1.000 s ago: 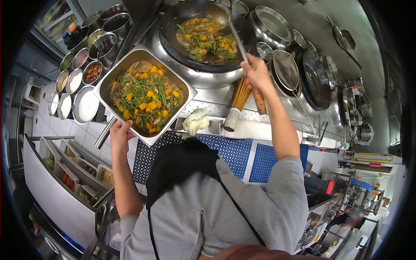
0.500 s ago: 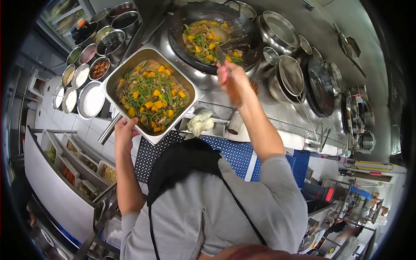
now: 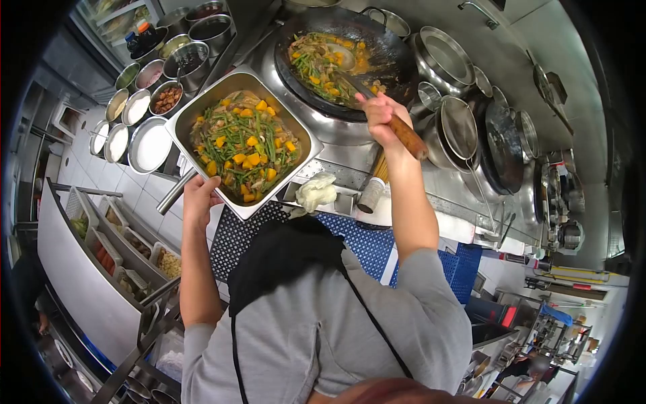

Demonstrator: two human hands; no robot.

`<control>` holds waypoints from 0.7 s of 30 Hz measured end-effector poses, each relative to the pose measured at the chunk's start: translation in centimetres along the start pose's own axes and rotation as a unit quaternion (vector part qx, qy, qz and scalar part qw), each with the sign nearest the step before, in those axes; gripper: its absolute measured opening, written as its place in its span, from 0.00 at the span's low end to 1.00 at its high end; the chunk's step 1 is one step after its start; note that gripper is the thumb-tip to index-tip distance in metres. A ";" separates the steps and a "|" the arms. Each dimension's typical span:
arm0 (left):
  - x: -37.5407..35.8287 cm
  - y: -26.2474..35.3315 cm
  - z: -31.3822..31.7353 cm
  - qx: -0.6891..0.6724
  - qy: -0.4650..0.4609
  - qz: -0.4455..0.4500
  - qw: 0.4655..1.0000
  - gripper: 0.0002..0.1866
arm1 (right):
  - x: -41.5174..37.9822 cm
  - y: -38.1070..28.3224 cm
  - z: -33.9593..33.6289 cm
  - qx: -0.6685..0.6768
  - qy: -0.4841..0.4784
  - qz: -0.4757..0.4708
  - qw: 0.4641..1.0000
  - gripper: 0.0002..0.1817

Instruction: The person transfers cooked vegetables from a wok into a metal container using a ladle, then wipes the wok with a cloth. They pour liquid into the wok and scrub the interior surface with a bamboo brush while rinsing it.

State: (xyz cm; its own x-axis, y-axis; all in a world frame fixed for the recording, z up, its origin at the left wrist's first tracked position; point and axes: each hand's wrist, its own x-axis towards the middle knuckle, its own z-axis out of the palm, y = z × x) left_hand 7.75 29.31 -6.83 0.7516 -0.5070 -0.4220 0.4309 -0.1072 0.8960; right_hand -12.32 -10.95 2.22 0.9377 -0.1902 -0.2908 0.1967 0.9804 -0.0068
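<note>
My left hand (image 3: 200, 200) grips the near left corner of a deep steel food pan (image 3: 306, 128). Inside the pan lies a stir-fry (image 3: 245, 151) of green beans, orange chunks that look like pumpkin, and brown pieces. A metal tube handle (image 3: 176, 194) sticks out below it; what it belongs to is hidden. The fingers of my right hand (image 3: 383, 121) are closed round the wooden handle of a ladle (image 3: 408, 139). Its bowl rests among more of the same food (image 3: 313, 64) in a dark wok (image 3: 397, 71) on the stove.
A crumpled pale cloth (image 3: 316, 193) and a bamboo brush (image 3: 375, 186) lie along the stove's front. Steel pots and a strainer (image 3: 459, 128) stand at right. Seasoning containers (image 3: 149, 145) fill the left side, with an open drawer of ingredient bins (image 3: 111, 246) below.
The ladle's handle has swung right and is now sharp rather than blurred; its bowl stays in the wok. Food in the wok has shifted slightly. My left hand keeps its grip on the pan.
</note>
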 end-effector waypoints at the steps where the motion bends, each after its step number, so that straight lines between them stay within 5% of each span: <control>1: 0.0 -0.1 -0.1 0.001 0.001 0.000 1.000 0.05 | -0.6 0.3 -0.2 0.006 -0.004 -0.004 1.000 0.20; 21: -0.1 -0.2 0.1 -0.009 -0.008 0.004 1.000 0.06 | -5.9 -0.1 -1.2 0.032 -0.047 -0.108 0.993 0.27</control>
State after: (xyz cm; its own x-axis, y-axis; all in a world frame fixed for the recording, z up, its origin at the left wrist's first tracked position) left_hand 7.52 29.29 -6.90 0.7468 -0.5212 -0.4131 0.4341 -0.0886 0.8965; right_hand -18.19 -9.87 2.81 0.8936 -0.4027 -0.1984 0.4112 0.9115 0.0020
